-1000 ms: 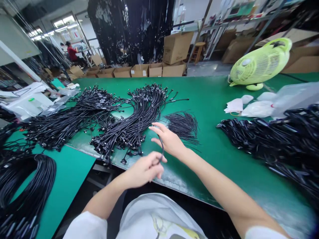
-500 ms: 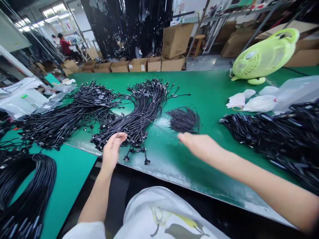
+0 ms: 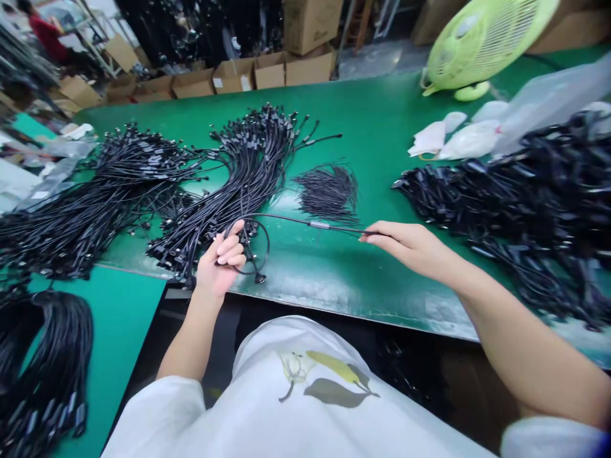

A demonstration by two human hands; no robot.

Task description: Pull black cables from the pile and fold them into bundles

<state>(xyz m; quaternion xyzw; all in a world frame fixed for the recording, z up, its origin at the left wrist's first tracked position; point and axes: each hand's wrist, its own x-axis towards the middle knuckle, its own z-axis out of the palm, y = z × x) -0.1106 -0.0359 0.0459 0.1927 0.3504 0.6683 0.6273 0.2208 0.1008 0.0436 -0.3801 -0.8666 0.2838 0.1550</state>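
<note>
A thin black cable [image 3: 291, 219] is stretched between my hands above the front of the green table. My left hand [image 3: 222, 257] is closed around its looped part, beside a long bundle of black cables [image 3: 243, 172]. With fingertips pinched, my right hand [image 3: 405, 248] grips the other end, just past a grey sleeve [image 3: 319, 224] on the cable. A connector [image 3: 259, 278] dangles below the loop near my left hand. Behind the stretched cable lies a pile of short black ties [image 3: 328, 193].
Another cable bundle [image 3: 128, 172] lies at the left, and coiled cables [image 3: 62, 356] rest on the lower left table. A heap of black cables [image 3: 515, 210], white bags [image 3: 470, 140] and a green fan [image 3: 487, 41] occupy the right. Cardboard boxes [image 3: 233, 75] line the far edge.
My hands came together over a tie, then moved apart. My left hand took a cable from the bundle, and the cable is now drawn out toward my right hand. The view has tilted down.
</note>
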